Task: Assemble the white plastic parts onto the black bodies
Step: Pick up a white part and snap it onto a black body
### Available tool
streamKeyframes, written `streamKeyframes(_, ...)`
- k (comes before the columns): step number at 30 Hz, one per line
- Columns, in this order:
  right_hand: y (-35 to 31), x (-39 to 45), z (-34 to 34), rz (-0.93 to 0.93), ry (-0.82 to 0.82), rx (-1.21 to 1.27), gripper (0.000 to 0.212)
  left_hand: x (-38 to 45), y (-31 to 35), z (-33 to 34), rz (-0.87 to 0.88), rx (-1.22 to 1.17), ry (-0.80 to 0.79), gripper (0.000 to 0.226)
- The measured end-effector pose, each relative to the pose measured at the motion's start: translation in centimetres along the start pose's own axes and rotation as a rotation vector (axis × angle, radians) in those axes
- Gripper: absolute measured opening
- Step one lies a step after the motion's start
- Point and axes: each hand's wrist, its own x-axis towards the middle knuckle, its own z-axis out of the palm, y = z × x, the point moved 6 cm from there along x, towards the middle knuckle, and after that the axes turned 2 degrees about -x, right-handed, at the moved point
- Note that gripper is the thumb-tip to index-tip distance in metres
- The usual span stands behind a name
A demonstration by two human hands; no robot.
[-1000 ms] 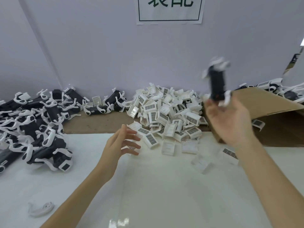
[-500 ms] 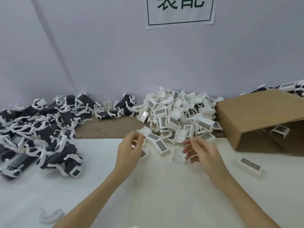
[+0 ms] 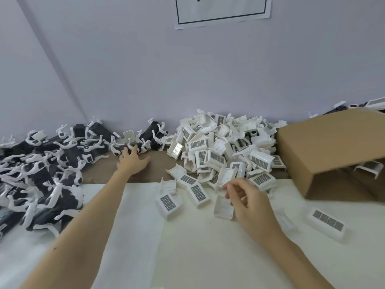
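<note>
Left hand (image 3: 133, 161) has reached out to a black body (image 3: 133, 148); right hand (image 3: 248, 197) drew back.

Bright, even light, soft shadows only. Wide-angle bend at edges; wall (image 3: 125, 69) lines lean. Slight blur at cardboard box (image 3: 333, 147) far right; white worktop (image 3: 187, 257) near washed out.

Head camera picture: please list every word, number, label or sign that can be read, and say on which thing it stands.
Paper sign on the wall: only the lower edges of dark characters show above a black frame; cut off, not readable.
White plastic parts in the pile: barcode-like striped labels; no digits or words readable.
Black bodies: small label patches, too small and blurred to read.
Cardboard box: no print visible.
</note>
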Motion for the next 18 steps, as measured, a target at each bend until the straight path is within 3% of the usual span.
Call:
streamKeyframes(5,-0.1,0.1,0.1,-0.009,-0.018,-0.063,0.015,-0.6,0.2,-1.3,0.074,-0.103,0.131,0.076)
streamKeyframes(10,0.2,-0.1,0.1,0.061,-0.060,-0.039,0.017,-6.6,0.4,-3.6,0.194,-0.391,0.327,0.046)
streamKeyframes(14,-0.8,-0.4,0.0,0.043,-0.099,-0.045,0.018,-13.5,0.9,-3.8,0.267,-0.676,0.259,0.040)
streamKeyframes(18,-2.4,-0.8,0.1,0.025,-0.163,-0.097,0.021,-21.2,2.5,-2.9,0.407,-0.872,0.094,0.051)
